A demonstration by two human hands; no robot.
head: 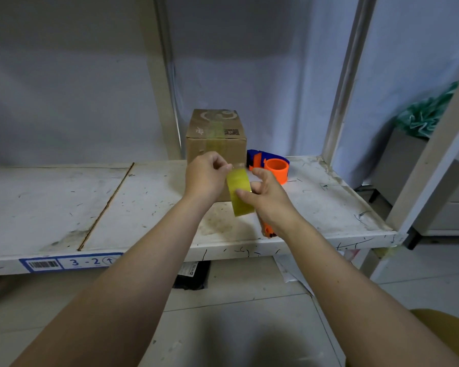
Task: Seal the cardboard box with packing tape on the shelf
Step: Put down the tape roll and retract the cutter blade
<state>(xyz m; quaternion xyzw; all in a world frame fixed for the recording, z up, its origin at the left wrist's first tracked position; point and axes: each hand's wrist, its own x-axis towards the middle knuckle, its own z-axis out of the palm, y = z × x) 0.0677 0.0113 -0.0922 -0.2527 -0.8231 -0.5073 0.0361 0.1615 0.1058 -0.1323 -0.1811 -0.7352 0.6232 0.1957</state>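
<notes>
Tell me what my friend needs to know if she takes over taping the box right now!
Left hand: fingers pinch the top end of the yellowish tape strip.
Right hand: fingers hold the strip's lower side; an orange tool under that hand is mostly hidden.
Cardboard box sits on the white shelf, just behind the hands. The blue and orange tape dispenser rests to its right.
Done: one tape band already runs over the box top and down its front.
Left: stick this loose strip onto the box and press it flat.
</notes>
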